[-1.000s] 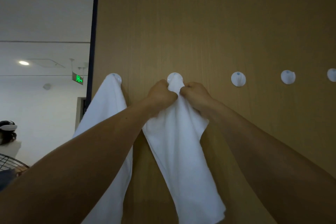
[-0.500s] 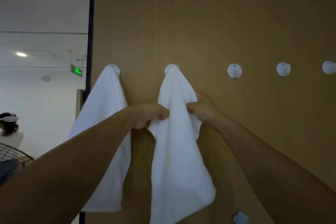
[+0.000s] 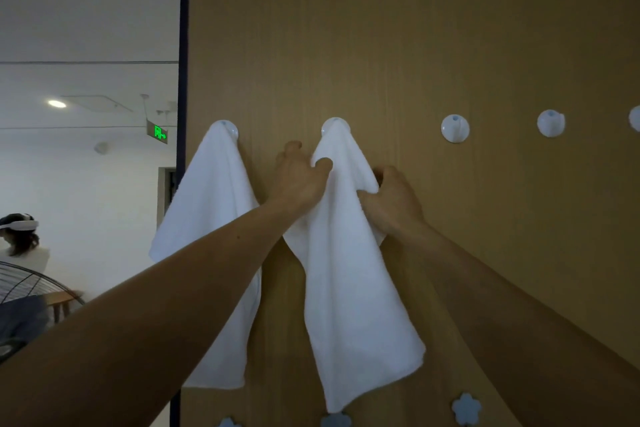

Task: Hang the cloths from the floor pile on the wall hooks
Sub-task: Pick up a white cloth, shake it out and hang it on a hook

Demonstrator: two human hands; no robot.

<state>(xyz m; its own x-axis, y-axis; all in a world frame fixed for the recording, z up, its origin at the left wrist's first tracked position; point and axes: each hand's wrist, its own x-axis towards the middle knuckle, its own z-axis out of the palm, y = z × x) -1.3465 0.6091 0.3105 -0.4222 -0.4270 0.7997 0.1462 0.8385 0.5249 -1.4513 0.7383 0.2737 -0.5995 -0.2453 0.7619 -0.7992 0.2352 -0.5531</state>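
White cloth (image 3: 346,253) hangs off the hook (image 3: 326,125) just above both hands. The left hand (image 3: 301,180) pinches one edge under its thumb and the right hand (image 3: 391,201) clamps the bunched other edge, likely evening the drape so it won't slip. Free hook (image 3: 454,128) up-right of the right hand.

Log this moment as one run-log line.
phase: adjusting | left hand: pinches second cloth | right hand: grips same cloth | second cloth: draped on second hook | first cloth: hung | third hook: bare
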